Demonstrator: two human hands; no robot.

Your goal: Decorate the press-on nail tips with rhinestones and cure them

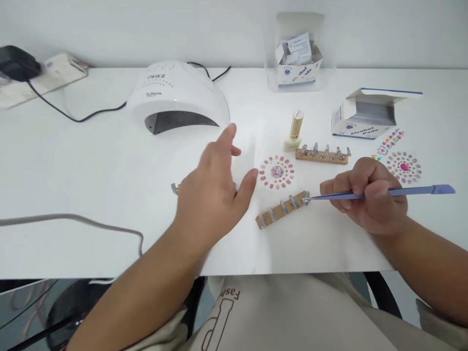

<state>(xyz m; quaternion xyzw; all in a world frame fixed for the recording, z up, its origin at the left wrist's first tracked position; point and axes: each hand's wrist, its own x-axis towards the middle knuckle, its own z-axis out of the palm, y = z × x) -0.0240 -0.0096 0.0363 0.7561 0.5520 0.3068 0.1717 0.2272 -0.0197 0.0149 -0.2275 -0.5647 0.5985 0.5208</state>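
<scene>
My right hand (369, 197) is closed around blue tweezers (353, 195). Their tip touches the nail at the right end of a tilted wooden strip (287, 213), which carries several grey false nails (272, 214). My left hand (215, 185) hovers to the left of that strip, fingers apart and holding nothing. Partly hidden behind it is a small grey nail (174, 188) on wood. A second wooden strip with nails (321, 157) lies farther back, beside a nail polish bottle (293, 134). Between the left hand and that strip lies a round sheet of pink nail stickers (277, 171).
A white nail lamp (179, 95) stands at the back left, its cord running to a power strip (66, 70). Two alcohol pad boxes (298, 74) are at the back right. More decoration sheets (404, 167) lie beyond my right hand. A grey cable (73, 217) crosses the left side.
</scene>
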